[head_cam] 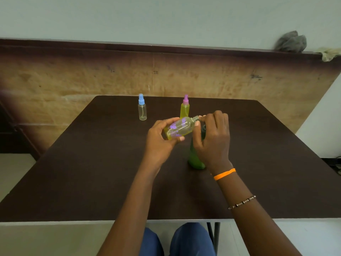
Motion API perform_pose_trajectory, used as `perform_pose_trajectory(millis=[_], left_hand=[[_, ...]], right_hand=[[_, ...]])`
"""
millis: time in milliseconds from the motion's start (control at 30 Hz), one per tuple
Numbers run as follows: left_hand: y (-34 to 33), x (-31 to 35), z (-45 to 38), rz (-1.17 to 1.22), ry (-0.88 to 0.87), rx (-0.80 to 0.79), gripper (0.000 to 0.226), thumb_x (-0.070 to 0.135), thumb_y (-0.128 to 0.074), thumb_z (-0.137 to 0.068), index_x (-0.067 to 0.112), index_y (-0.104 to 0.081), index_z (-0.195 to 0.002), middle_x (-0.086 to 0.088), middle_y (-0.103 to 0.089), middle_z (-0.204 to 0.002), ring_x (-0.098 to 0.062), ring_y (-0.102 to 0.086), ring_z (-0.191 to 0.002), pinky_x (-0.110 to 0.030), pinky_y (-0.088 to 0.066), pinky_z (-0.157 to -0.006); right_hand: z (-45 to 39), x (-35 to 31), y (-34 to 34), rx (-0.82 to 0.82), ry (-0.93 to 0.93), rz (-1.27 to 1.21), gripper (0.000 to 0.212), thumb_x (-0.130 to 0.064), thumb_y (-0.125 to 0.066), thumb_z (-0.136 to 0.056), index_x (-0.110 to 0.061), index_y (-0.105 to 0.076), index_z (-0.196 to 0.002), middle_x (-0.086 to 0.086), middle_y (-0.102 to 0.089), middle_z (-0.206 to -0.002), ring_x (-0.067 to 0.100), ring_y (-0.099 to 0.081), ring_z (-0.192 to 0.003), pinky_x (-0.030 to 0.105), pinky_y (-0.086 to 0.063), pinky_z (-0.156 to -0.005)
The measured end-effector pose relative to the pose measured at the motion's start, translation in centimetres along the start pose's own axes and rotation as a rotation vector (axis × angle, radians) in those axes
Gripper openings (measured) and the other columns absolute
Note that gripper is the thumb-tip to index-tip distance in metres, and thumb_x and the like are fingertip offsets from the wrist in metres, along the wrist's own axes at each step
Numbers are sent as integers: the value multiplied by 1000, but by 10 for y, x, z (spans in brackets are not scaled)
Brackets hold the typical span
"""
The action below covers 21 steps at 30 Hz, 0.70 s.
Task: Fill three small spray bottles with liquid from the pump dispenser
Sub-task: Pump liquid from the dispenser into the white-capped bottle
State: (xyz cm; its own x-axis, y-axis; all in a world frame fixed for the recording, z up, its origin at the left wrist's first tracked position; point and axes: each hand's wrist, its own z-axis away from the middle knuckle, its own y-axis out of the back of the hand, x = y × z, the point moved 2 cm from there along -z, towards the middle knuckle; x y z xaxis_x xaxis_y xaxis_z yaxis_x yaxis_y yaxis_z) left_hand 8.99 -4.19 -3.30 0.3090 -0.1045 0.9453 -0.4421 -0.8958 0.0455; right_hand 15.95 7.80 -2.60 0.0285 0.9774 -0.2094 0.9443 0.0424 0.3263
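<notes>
Between both hands, a tilted small bottle (181,128) is lying: the left hand (162,139) is gripping its base, the right hand (214,137) is pinching its neck, above the green dispenser (195,156).

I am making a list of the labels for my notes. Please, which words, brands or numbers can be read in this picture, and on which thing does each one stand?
No text can be read.
Small clear bottle with purple blotches, held tilted in the left hand: the marks are too blurred to read as letters.
Worn brown board behind the table: dark smudges, not readable.
Blue-capped clear bottle, pink-capped yellow bottle, green pump bottle: no label visible.
</notes>
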Motion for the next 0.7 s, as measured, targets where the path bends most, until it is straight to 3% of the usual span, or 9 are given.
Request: perform_pose_trajectory(millis=[267, 533, 700], left_hand=[[0, -3, 1, -10, -8, 13, 58, -10, -75, -65, 28, -62, -105, -6, -61, -111, -4, -61, -94, -22, -52, -85], [0, 2, -1, 13, 0, 11, 58, -10, -76, -64, 26, -63, -108, -11, -62, -113, -15, -62, -101, -33, -53, -89], [-1, -1, 0, -3, 1, 11, 57, -10, -75, -65, 25, -63, -108, -9, -63, -114, -10, -63, -99, -27, -53, -87]], right_hand=[[10, 5, -8, 20, 6, 20, 20, -11, -48, -85, 4, -59, -81, 17, -51, -79, 26, -39, -73, 35, -37, -64], [-11, -4, 3, -55, -66, 17, 17, -16, -50, -84, -3, -52, -73, 14, -48, -77, 26, -41, -73, 33, -35, -65], [6, 1, -5, 23, -10, 45, 15, -13, -54, -83, 1, -55, -76, 15, -48, -76, 23, -36, -73, 34, -35, -63]])
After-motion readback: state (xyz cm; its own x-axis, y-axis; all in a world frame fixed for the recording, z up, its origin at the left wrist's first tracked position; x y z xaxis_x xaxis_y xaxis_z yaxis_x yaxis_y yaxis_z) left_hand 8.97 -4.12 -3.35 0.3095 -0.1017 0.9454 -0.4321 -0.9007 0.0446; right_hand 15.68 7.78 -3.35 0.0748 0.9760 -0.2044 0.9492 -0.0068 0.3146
